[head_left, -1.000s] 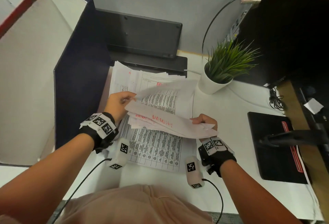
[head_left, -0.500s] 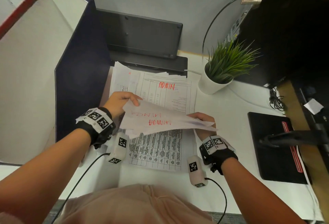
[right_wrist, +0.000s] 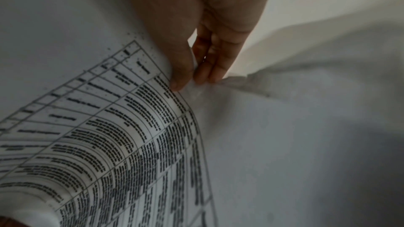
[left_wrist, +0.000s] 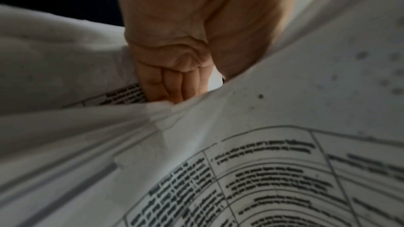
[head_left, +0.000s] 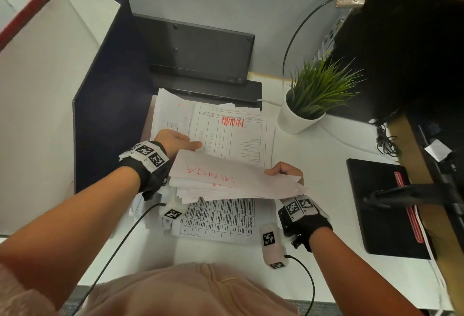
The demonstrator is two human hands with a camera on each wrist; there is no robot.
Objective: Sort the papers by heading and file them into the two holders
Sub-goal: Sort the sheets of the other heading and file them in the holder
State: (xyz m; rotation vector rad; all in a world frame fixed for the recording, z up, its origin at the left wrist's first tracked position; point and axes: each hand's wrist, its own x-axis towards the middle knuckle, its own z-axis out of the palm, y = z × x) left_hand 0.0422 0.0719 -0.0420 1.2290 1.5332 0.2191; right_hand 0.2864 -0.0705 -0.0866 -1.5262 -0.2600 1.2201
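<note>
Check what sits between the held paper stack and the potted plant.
In the head view, the flat ADMIN-headed sheet, then bare desk, lie between stack and plant.

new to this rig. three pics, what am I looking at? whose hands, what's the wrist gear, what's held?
There is no robot: a person sorts papers with bare hands. The wide picture comes from a camera on the head, looking down. The other two come from cameras strapped to each wrist, looking along the palm at the fingers. The left hand and right hand hold a stack of papers by opposite edges above the white desk. On the desk lie a sheet headed ADMIN, a printed table sheet and a potted plant. The marker bands belong to the recording gear.
</note>
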